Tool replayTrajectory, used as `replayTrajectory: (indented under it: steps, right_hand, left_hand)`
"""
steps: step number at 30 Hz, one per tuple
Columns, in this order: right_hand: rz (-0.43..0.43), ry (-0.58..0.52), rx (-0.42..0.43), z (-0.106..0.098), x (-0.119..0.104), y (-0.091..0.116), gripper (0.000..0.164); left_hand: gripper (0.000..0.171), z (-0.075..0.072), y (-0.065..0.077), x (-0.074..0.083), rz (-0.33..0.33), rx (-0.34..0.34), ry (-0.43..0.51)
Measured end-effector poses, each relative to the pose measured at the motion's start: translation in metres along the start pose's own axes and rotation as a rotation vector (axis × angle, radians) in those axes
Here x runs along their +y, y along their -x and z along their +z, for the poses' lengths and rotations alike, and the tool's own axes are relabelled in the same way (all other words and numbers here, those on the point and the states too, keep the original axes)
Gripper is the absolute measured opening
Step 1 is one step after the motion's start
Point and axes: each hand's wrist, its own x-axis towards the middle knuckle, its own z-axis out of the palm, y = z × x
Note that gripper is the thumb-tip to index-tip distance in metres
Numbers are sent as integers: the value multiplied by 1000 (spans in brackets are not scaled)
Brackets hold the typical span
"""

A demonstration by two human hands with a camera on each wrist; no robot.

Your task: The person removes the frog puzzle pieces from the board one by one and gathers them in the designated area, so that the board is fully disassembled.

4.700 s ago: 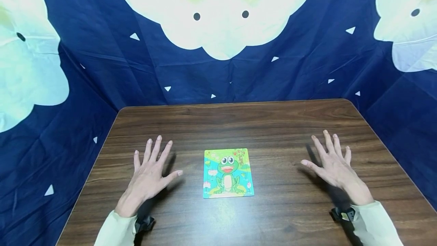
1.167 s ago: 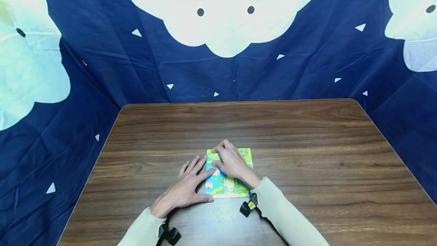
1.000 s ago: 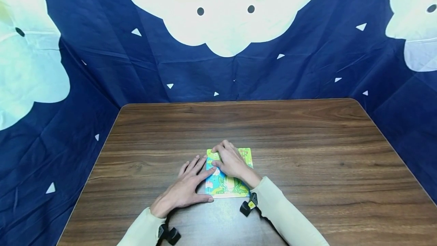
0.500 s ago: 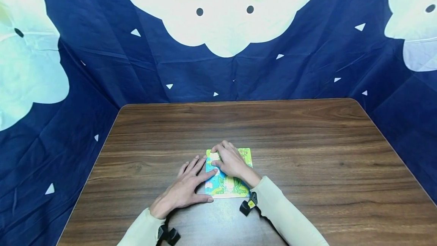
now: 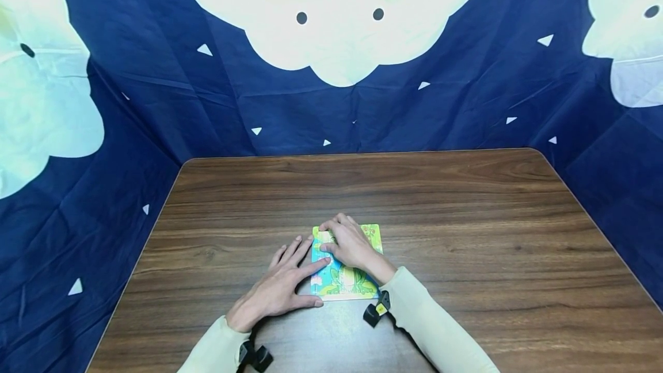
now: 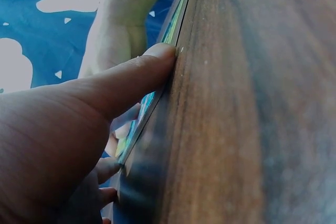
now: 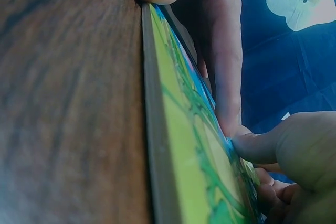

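A square frog picture puzzle [image 5: 344,289] lies flat at the middle of the table, its upper part partly covered by my hands. My left hand [image 5: 277,289] rests along its left side with fingers spread and fairly straight. The left thumb [image 6: 142,72] touches the lower left corner, and the index finger reaches onto the picture. From the right, my right hand [image 5: 354,246] reaches across with curled fingers and pinches at a puzzle piece [image 5: 327,238] near the upper left. In the right wrist view, the right thumb [image 7: 257,146] meets the puzzle's surface; its other fingers are partly hidden.
The brown wooden table [image 5: 466,217] spreads round the puzzle. Dark blue cloth [image 5: 290,102] with white clouds hangs behind it and at both sides. Black wrist cameras sit under the left cuff [image 5: 255,356] and the right cuff [image 5: 375,314].
Earlier both hands lay spread apart on either side of the puzzle; they have since come together on it. Over the last second they hold almost still, with a slight shift of brightness near the right fingertips.
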Motion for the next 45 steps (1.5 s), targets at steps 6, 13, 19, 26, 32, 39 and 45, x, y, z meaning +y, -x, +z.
replayTrajectory:
  steps: [6,13,19,26,32,39,45]
  right_hand:
    - [-8,-7,11,-1,-1,1,36]
    - [-18,3,-8,-4,-4,3,40]
    - [-83,8,-81,-14,-4,5,51]
    - [-127,1,-137,-25,-5,8,59]
    - [-119,7,-129,-26,-7,7,56]
    - [-71,4,-107,-23,-7,7,55]
    - [-2,-27,-119,-20,-8,6,54]
  left_hand:
    - [78,-1,1,-1,2,-3,-13]
    - [77,-1,0,0,10,0,-13]
    - [76,0,0,0,7,-10,-1]
    - [76,0,-1,0,7,-8,-9]
    - [75,1,0,0,4,-1,-20]
    - [76,1,0,0,1,-5,-17]
    - [76,1,0,0,-1,-5,-9]
